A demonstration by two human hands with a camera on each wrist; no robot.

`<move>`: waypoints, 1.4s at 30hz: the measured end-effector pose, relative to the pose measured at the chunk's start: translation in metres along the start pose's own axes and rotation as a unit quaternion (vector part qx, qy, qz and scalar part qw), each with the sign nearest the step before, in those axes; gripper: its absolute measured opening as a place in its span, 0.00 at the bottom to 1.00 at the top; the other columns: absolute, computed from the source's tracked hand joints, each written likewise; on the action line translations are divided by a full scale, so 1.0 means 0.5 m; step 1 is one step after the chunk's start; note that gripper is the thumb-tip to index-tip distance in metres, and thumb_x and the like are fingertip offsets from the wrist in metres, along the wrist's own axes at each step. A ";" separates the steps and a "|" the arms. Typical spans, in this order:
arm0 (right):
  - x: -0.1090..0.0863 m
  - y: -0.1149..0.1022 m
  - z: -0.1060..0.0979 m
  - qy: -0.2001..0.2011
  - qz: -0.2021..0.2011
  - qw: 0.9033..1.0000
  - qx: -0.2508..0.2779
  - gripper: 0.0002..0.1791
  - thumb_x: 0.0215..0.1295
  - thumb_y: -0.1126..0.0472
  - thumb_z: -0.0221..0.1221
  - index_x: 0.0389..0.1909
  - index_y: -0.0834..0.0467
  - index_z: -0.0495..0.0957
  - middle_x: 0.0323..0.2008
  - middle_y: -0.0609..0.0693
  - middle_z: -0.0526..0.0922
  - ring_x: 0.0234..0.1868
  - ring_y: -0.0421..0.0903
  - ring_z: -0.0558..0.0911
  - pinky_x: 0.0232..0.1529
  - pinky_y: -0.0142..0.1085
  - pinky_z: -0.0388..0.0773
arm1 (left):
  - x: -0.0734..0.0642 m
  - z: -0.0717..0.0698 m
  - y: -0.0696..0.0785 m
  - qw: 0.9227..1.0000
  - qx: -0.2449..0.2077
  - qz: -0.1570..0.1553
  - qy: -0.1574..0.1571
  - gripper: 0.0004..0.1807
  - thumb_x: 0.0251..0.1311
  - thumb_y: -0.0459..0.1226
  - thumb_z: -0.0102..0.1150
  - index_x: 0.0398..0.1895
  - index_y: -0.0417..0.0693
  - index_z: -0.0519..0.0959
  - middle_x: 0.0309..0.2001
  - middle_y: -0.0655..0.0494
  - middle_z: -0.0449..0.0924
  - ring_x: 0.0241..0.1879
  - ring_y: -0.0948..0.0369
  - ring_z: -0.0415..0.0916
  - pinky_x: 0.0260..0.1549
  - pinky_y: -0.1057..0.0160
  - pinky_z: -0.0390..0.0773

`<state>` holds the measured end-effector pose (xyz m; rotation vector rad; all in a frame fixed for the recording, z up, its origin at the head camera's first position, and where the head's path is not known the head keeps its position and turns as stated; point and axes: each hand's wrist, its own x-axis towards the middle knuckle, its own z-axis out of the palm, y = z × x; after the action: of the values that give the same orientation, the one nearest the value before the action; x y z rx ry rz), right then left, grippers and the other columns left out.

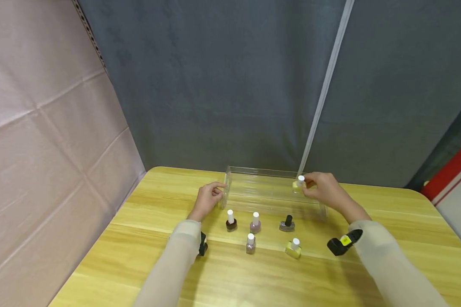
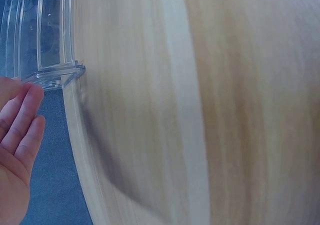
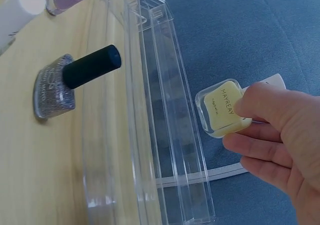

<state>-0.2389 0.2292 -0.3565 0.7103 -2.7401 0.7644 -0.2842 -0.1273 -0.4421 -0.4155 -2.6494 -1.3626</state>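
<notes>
Evidently touches the left end of a clear rack [image 1: 265, 192] with loose fingers of the left hand [image 1: 207, 198], probably for steadiness; has five polish bottles [image 1: 255, 226] spread in front, presumably for reach; pinches a yellow bottle [image 3: 220, 112] cap-up by the rack's right half with the right hand [image 1: 324, 189], likely for control.

Yellow bottles [image 3: 223, 110] have white caps [image 1: 296, 241], the glittery silver bottle [image 3: 52, 90] a black cap [image 3: 92, 66].
</notes>
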 end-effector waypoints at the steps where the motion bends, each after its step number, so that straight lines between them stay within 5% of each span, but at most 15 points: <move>1: 0.002 -0.001 -0.001 -0.001 0.000 1.000 0.003 0.11 0.54 0.70 0.60 0.38 0.70 0.79 0.32 0.58 0.82 0.33 0.53 0.82 0.36 0.47 0.79 | -0.001 0.000 0.000 1.000 0.000 0.000 0.000 0.14 0.55 0.26 0.60 0.47 0.39 0.80 0.30 0.50 0.81 0.31 0.59 0.78 0.32 0.63 0.79; 19: 0.043 -0.009 -0.007 -0.022 0.006 0.999 0.025 0.12 0.57 0.69 0.58 0.42 0.70 0.78 0.37 0.61 0.82 0.36 0.54 0.82 0.37 0.46 0.79 | -0.010 -0.003 0.005 1.000 0.001 0.006 -0.008 0.14 0.56 0.27 0.60 0.48 0.40 0.80 0.31 0.52 0.81 0.31 0.59 0.78 0.32 0.63 0.79; 29: 0.061 -0.018 0.010 -0.033 -0.002 0.999 0.030 0.04 0.56 0.69 0.57 0.33 0.64 0.79 0.32 0.55 0.82 0.35 0.51 0.81 0.36 0.45 0.79 | -0.018 0.000 0.005 1.000 -0.005 0.007 -0.001 0.15 0.56 0.27 0.61 0.48 0.39 0.80 0.30 0.52 0.81 0.31 0.59 0.78 0.33 0.63 0.79; 42: 0.087 -0.021 0.020 -0.055 -0.002 0.998 0.038 0.03 0.59 0.68 0.56 0.32 0.63 0.79 0.34 0.55 0.81 0.35 0.49 0.81 0.37 0.44 0.78 | -0.028 0.007 0.002 1.000 -0.013 0.001 0.006 0.14 0.56 0.28 0.60 0.48 0.40 0.80 0.30 0.51 0.81 0.30 0.61 0.77 0.31 0.62 0.79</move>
<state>-0.2719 0.1987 -0.3465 0.7964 -2.8184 0.8569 -0.2705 -0.1266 -0.4467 -0.4113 -2.6235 -1.3945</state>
